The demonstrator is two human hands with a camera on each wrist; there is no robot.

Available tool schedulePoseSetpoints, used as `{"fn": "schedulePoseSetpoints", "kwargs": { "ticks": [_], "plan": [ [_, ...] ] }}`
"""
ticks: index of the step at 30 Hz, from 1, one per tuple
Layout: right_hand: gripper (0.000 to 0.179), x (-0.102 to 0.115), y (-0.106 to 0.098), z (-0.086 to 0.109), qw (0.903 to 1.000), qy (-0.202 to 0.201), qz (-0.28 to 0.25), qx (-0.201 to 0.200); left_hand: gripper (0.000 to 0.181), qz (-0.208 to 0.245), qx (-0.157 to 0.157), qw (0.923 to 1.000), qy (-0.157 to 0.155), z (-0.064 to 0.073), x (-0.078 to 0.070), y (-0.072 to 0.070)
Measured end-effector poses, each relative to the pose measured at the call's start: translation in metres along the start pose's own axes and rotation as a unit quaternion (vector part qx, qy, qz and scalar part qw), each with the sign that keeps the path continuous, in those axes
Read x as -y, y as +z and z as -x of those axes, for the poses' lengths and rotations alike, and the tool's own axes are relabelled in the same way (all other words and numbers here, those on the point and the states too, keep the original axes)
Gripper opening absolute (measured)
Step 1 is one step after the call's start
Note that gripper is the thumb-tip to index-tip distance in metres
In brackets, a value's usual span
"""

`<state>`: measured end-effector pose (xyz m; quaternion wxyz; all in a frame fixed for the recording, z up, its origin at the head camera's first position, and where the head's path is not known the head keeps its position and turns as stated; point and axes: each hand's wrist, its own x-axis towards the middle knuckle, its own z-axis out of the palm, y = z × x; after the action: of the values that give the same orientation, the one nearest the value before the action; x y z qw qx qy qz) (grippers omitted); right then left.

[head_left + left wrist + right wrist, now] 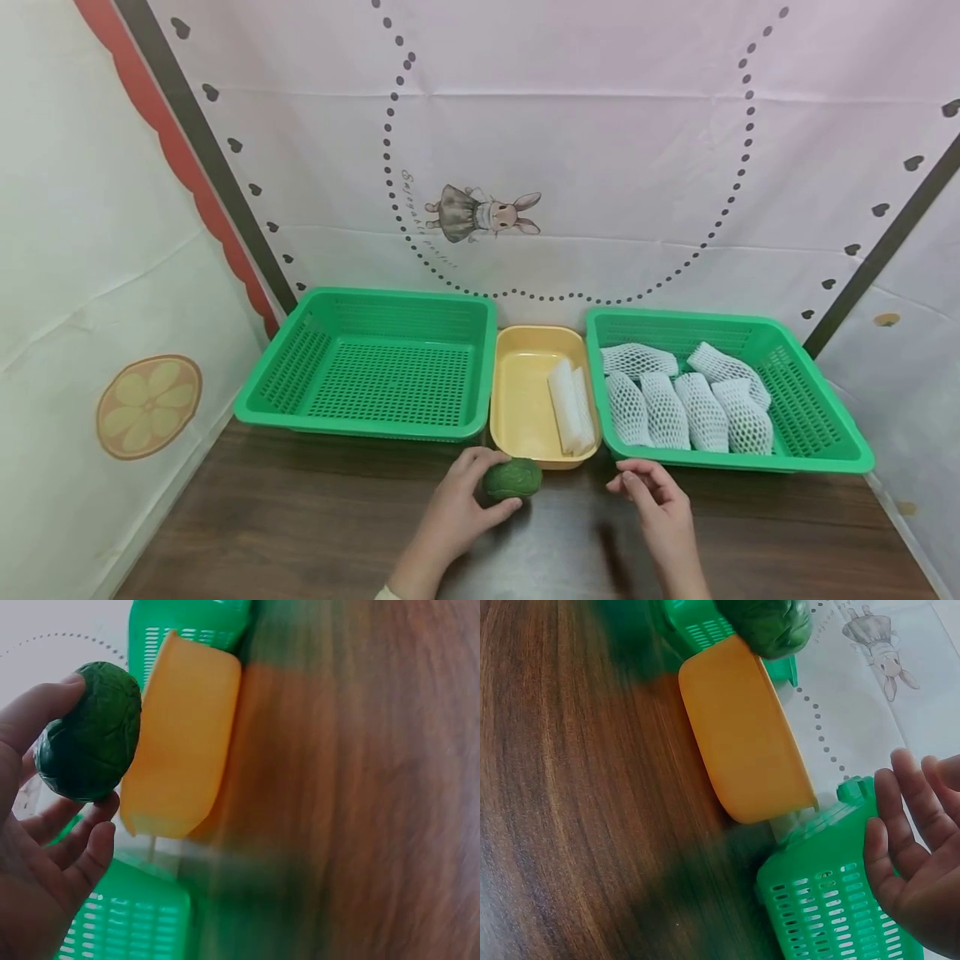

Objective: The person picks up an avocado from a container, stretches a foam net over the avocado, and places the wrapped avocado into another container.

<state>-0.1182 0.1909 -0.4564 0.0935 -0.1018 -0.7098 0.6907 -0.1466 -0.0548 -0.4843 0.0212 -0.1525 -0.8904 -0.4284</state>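
My left hand (pixel 461 506) holds a dark green oval fruit (pixel 513 479) with wrinkled, veined skin between thumb and fingers. In the left wrist view the fruit (pixel 94 731) is raised off the table, thumb on one side and fingers on the other. My right hand (pixel 660 504) is empty, its fingers loosely bent, in front of the right green basket (pixel 712 461). Near both hands stands a yellow tray (pixel 525 400) with flat white foam net sleeves (pixel 572 408) along its right side. Several net-covered pieces (pixel 663 408) lie in the right basket.
To the left of the tray stands another green basket (pixel 360 429) with a slotted floor. All three containers stand in a row at the back of the brown wooden table (pixel 300 517). Behind them hangs a printed cloth (pixel 600 167), and another cloth (pixel 90 275) covers the left side.
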Motion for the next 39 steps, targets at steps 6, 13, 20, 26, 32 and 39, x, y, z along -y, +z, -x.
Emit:
{"fn": "schedulePoseSetpoints", "kwargs": {
  "ticks": [6, 13, 20, 26, 32, 39],
  "plan": [
    [0.022, 0.0, -0.001, 0.001, 0.9999, 0.009, 0.004, -0.006, 0.047, -0.025, 0.042, 0.9985, -0.022, -0.002, 0.004, 0.011],
    [0.023, 0.0, -0.001, 0.001, 0.9999, 0.014, 0.009, -0.002, 0.046, -0.044, 0.076, 0.9957, -0.03, -0.004, 0.009, 0.024],
    [0.023, -0.001, -0.001, 0.002, 0.9999, 0.014, 0.001, -0.004, 0.047, -0.031, 0.104, 0.9928, -0.05, -0.005, 0.013, 0.028],
    [0.023, -0.001, 0.0, 0.002, 0.9998, 0.018, 0.005, -0.006, 0.05, -0.031, 0.117, 0.991, -0.056, -0.005, 0.014, 0.026],
    [0.023, -0.001, 0.0, 0.002, 0.9996, 0.024, 0.011, -0.003, 0.056, -0.032, 0.117, 0.9907, -0.061, -0.004, 0.014, 0.026],
    [0.02, 0.012, 0.009, -0.003, 0.9996, 0.006, 0.026, 0.005, 0.057, -0.03, 0.113, 0.9912, -0.063, -0.003, 0.012, 0.024]
  ]
}}
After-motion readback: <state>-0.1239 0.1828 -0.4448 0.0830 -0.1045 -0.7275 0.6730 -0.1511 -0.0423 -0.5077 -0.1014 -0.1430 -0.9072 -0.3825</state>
